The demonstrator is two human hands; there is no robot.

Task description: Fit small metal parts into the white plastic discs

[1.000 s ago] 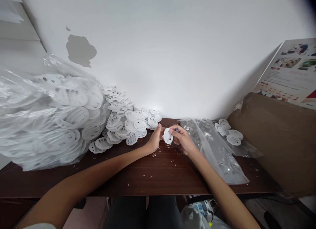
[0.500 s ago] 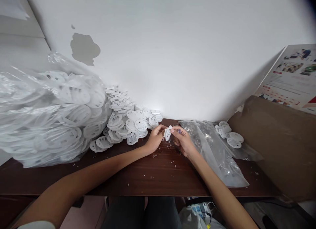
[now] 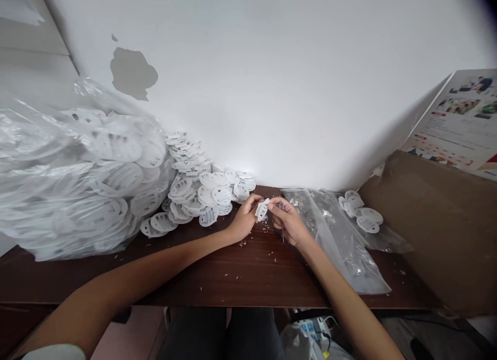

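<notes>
Between my hands is a small white slotted plastic piece point(image 3: 262, 210), tilted above the dark red-brown table point(image 3: 233, 293). My left hand point(image 3: 245, 219) grips its left side with closed fingers. The thumb and forefinger of my right hand point(image 3: 287, 220) pinch its upper right edge. A thin tool with a purple handle point(image 3: 281, 207) is tucked in the right palm, its metal shaft pointing down. Small white scraps lie on the table below the piece. A heap of similar white round pieces point(image 3: 213, 189) lies to the left of my hands.
A large clear bag point(image 3: 77, 194) full of white pieces fills the left side. Right of my hands lies a flat plastic bag point(image 3: 334, 241) with small shiny parts. Several white pieces point(image 3: 365, 215) rest beyond it, beside a brown cardboard box point(image 3: 435, 230). The white wall stands behind.
The white piece has turned between my fingers, so that its slotted face shows more broadly. Both hands have stayed in nearly the same place.
</notes>
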